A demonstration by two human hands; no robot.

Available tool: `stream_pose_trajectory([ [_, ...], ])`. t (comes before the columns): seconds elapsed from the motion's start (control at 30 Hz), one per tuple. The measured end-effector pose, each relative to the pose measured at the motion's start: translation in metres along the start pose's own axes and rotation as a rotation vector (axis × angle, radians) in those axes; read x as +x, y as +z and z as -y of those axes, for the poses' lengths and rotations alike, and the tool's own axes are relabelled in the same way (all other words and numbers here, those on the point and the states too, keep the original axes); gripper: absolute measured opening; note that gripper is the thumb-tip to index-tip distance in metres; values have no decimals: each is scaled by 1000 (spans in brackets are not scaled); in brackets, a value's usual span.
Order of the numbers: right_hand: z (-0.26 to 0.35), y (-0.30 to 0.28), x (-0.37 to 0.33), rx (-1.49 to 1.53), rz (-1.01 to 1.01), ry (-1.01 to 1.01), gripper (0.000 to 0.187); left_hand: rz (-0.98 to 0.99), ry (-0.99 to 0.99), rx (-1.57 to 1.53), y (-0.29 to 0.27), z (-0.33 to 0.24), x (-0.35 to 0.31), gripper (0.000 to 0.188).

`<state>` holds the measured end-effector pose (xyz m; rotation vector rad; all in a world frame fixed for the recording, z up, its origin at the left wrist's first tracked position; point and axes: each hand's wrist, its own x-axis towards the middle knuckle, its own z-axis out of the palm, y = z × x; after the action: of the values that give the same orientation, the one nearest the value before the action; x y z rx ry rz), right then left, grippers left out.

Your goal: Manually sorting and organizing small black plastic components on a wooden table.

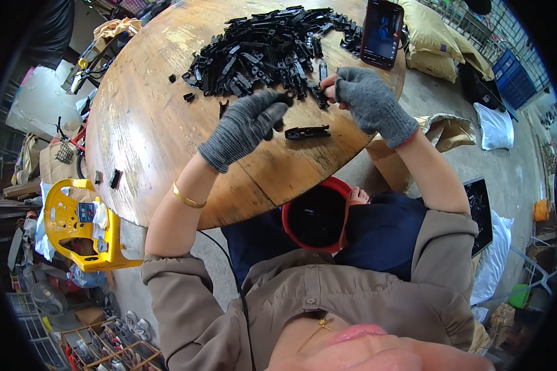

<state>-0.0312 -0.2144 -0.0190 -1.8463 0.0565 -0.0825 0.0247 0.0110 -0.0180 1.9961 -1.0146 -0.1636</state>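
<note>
A large heap of narrow black plastic parts (254,52) covers the far middle of the round wooden table. My left hand (247,127), in a grey fingerless glove, is at the heap's near edge with its fingers curled in; whatever lies between the fingertips is too small to make out. Across from it, my right hand (372,99), gloved alike, pinches thumb and finger at the end of a black plastic part (319,96). One separate long black part (307,132) lies on the wood between and nearer than both hands.
A phone (381,34) stands upright at the table's far right. Below the near edge, a red bucket (315,213) sits between my legs. Small black pieces (115,179) lie on the table's left. A yellow chair (80,226) is left; an open paper bag (439,133) is right.
</note>
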Motion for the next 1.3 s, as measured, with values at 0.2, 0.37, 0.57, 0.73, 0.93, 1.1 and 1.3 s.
stream_pose_trajectory([
  [0.2, 5, 15, -8, 554, 95, 136, 20, 157, -247, -406, 3, -18, -2, 29],
  [0.37, 10, 15, -10, 384, 102, 98, 20, 143, -229, -312, 3, -13, -3, 28],
  [0.57, 12, 18, -14, 319, 74, 65, 23, 77, -186, -166, 7, -17, -3, 24],
  [0.73, 27, 10, -22, 7, 124, -84, 27, 124, -229, -194, 4, -20, -3, 22],
  [0.93, 36, 27, -31, 403, 226, 57, 46, 163, 47, -226, 24, -31, -10, 20],
  [1.1, 49, 55, -45, 597, 220, 2, 54, 31, 163, -130, 29, -42, -28, 22],
  [1.3, 8, 30, -5, -184, 88, -663, 44, 23, 45, -94, 20, -35, -15, 21],
])
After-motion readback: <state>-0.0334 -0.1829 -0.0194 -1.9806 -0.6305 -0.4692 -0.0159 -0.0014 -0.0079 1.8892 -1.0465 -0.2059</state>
